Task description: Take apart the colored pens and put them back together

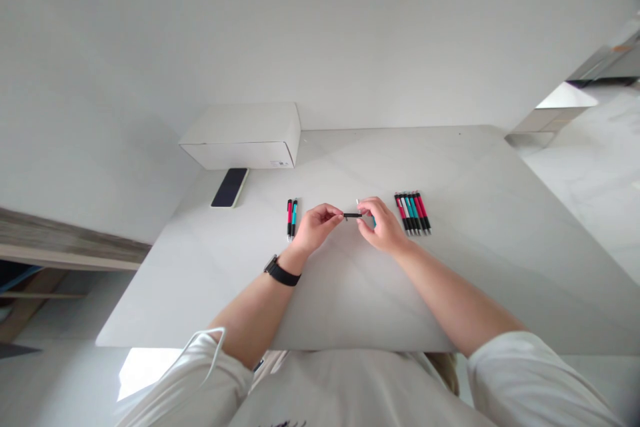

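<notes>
My left hand (313,228) and right hand (383,225) pinched a black pen barrel (352,215) between them, over the white table (480,173). A slackened pinch could have dropped it, and it could have rolled into the row of pens (413,213).

**Image Quality: Bright, Diffuse Lighting**

Even, soft light covers the white table (500,247), leaving only faint shadows. Wide-angle distortion bends the table's edges. The right corners darken slightly. A bright patch (145,370) at lower left is overexposed.

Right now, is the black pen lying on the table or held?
Held: the left hand and right hand pinch the black pen between their fingertips, one at each end.
</notes>
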A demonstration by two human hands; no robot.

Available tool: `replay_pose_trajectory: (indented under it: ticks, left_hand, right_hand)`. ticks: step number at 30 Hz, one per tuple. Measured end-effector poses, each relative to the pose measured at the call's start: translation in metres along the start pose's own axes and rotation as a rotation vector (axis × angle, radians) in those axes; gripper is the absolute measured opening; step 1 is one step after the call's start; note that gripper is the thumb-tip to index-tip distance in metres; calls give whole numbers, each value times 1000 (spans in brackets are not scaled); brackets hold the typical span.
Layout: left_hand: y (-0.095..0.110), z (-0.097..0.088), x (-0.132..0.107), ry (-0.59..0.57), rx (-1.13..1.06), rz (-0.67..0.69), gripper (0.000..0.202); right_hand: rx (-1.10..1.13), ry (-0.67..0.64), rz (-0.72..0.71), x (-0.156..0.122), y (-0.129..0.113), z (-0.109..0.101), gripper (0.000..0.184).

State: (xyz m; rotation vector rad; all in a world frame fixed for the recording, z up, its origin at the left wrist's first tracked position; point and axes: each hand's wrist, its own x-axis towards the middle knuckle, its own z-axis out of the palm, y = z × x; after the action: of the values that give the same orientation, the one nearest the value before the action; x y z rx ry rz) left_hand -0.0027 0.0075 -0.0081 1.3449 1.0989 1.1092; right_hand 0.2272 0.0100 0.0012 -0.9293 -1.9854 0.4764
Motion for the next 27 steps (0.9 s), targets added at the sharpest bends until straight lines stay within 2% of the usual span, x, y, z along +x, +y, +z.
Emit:
replay_pose_trajectory:
  ticks: [4, 10, 16, 22, 27]
  left_hand:
    - [1, 0, 0, -2, 4, 3, 30]
    - [-2, 0, 0, 17, 3, 26, 30]
    - [-4, 0, 1, 8, 19, 22, 28]
    - [-2, -1, 0, 5, 26, 17, 30]
    - [0, 1, 0, 9, 26, 15, 30]
  right_hand:
    - [-27, -5, -15, 3, -1, -3, 14]
    - [-17, 4, 17, 1, 0, -3, 31]
    - [-26, -9, -15, 3, 0, -2, 15]
    - [-15, -9, 22, 2, 0, -2, 32]
    - [-22, -14, -14, 3, -3, -1, 15]
